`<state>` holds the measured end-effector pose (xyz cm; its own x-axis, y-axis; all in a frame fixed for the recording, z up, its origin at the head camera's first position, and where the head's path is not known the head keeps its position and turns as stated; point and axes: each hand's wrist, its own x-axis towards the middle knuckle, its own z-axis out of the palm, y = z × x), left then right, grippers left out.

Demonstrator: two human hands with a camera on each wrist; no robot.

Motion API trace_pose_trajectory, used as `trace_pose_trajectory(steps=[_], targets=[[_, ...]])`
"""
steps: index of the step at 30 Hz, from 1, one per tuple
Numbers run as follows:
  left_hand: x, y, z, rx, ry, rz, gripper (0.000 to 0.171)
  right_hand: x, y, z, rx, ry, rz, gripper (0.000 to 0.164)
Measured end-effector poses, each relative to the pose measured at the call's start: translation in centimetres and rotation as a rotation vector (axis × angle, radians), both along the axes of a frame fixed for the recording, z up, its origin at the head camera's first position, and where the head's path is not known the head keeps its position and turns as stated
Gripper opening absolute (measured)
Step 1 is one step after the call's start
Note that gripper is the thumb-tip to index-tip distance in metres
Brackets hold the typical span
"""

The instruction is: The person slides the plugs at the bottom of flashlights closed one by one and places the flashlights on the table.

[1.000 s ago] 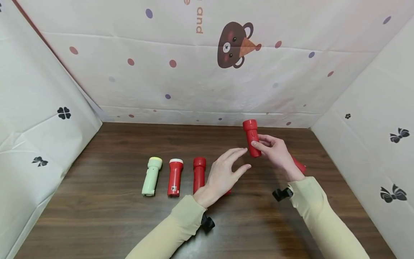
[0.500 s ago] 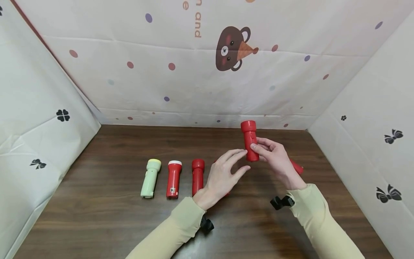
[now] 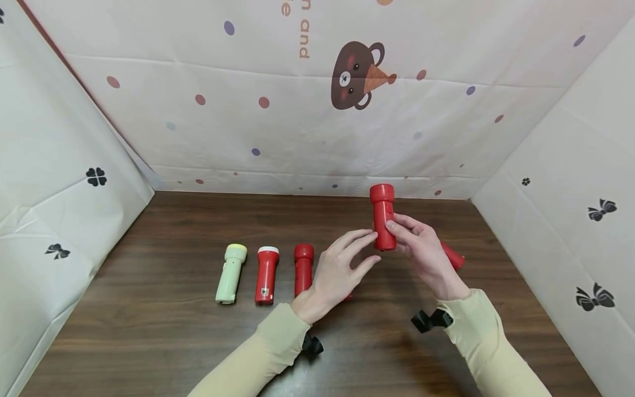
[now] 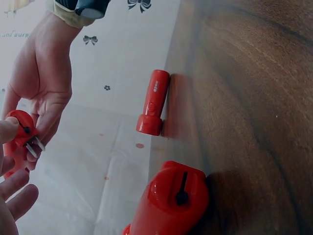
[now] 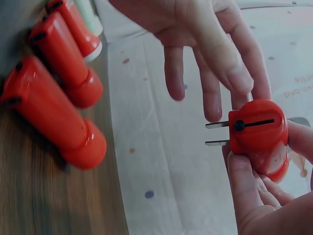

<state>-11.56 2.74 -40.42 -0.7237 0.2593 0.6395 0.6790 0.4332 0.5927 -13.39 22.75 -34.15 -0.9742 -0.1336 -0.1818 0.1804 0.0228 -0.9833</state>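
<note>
My right hand (image 3: 429,256) grips a red flashlight (image 3: 383,218) by its body above the table, lens end pointing up and away. Two metal plug prongs (image 5: 216,143) stick out of its tail end, beside a black slider (image 5: 239,125), in the right wrist view. My left hand (image 3: 337,273) is at its left with fingers loosely extended; a fingertip touches or nearly touches the tail end. Beneath that hand lies another red flashlight (image 3: 349,298), mostly hidden. One more red flashlight (image 4: 155,100) lies on the table past my right hand.
To the left lie a pale green flashlight (image 3: 230,275), a red flashlight with a white rim (image 3: 267,275) and a plain red flashlight (image 3: 303,270), roughly in a row on the wooden table (image 3: 163,331). White printed sheets (image 3: 297,127) wall in the back and sides.
The held flashlight has come slightly down and stands straighter, and my right hand has shifted a little with it. My left hand stays near its tail end. The flashlights on the table keep their places.
</note>
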Motion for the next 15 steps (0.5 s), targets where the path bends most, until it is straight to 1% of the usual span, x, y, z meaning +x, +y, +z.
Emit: trace_pose_trajectory(steps=[4, 10, 15], targets=[[0.1, -0.1, 0.2, 0.005, 0.043, -0.005, 0.048, 0.5, -0.3, 0.1, -0.063, -0.015, 0.008, 0.047], [0.4, -0.4, 0.7, 0.002, 0.152, -0.013, 0.049, 1.5, -0.7, 0.4, -0.160, -0.031, 0.029, 0.029], [0.6, -0.8, 1.1, 0.012, 0.233, -0.024, 0.050, 2.3, -1.0, 0.7, -0.220, -0.029, 0.034, 0.025]])
